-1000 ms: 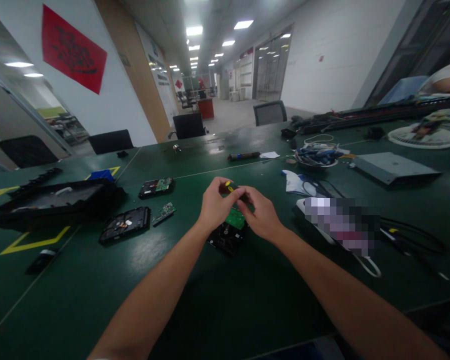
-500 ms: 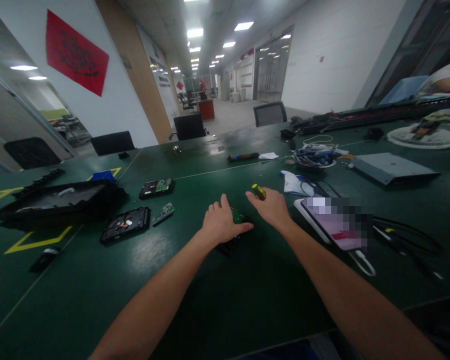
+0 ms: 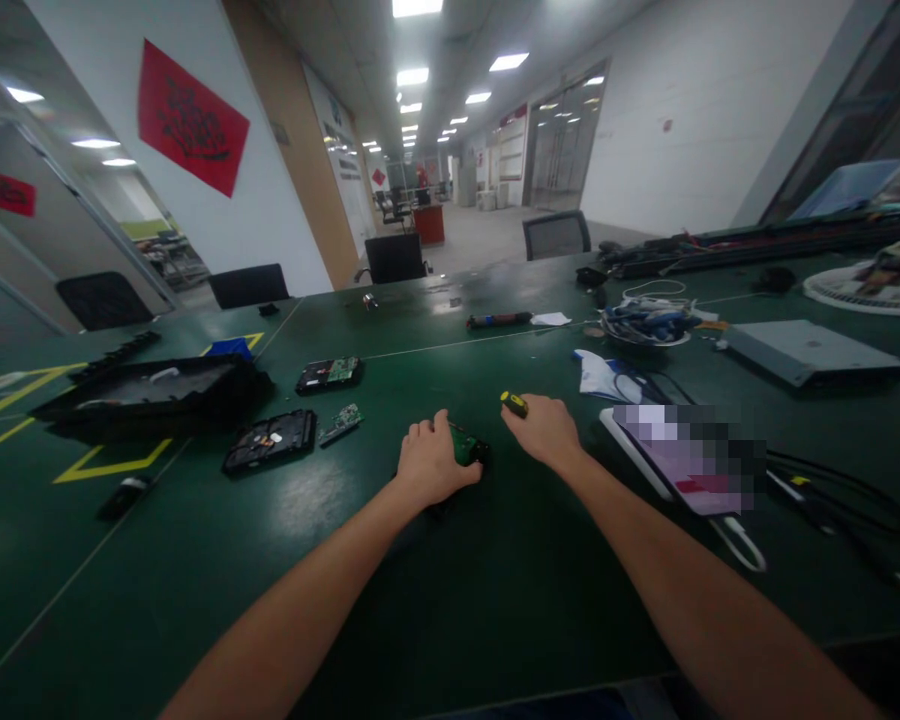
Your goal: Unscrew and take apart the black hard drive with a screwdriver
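Note:
A hard drive with a green circuit board lies on the table in front of me, partly hidden. My left hand is over it, fingers along the far left side and thumb on the near right edge, gripping it. To the right, my right hand is closed round a screwdriver with a yellow and black handle. The handle's end points left, apart from the drive; its shaft is hidden. Left of my hands lie a loose circuit board, an opened black drive case and another hard drive.
A black tray stands at the left. On the right lie a phone on a white block, cables, a grey metal box and a bowl of wires. A pen-like tool lies farther back.
The view has swung slightly left. My right hand has turned the screwdriver handle leftward, its thumb now drawn in. The left thumb has pulled in against the drive's edge.

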Demonstrator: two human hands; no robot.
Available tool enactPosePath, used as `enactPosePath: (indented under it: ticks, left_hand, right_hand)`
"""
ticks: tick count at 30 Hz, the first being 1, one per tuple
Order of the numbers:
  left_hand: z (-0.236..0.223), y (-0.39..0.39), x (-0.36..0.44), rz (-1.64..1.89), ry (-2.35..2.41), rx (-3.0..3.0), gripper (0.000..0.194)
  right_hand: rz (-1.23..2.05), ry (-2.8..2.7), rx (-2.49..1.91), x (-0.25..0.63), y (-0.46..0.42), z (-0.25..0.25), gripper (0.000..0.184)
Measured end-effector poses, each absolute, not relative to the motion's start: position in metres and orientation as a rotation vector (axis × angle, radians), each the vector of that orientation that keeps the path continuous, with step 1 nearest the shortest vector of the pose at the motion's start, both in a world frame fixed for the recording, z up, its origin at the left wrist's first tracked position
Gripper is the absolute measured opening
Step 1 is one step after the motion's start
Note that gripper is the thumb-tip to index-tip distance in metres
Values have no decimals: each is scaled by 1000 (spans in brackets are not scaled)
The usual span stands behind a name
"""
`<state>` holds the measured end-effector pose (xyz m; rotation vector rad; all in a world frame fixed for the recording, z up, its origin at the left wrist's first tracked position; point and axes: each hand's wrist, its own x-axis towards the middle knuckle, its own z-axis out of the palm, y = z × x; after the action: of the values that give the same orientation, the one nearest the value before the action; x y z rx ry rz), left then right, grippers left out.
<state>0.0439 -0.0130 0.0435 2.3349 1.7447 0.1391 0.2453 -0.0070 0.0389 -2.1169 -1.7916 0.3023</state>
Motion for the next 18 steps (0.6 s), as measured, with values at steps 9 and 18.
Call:
enactPosePath:
  ticks: [9, 18]
  left_hand:
    - [53, -45, -62, 117, 1957, 2177, 98]
    - [50, -81, -184, 211, 2277, 1847, 108]
  right_hand:
    - [364, -1988, -2141, 238, -4, 21, 35]
    - [327, -2083, -2171, 226, -6, 19, 46]
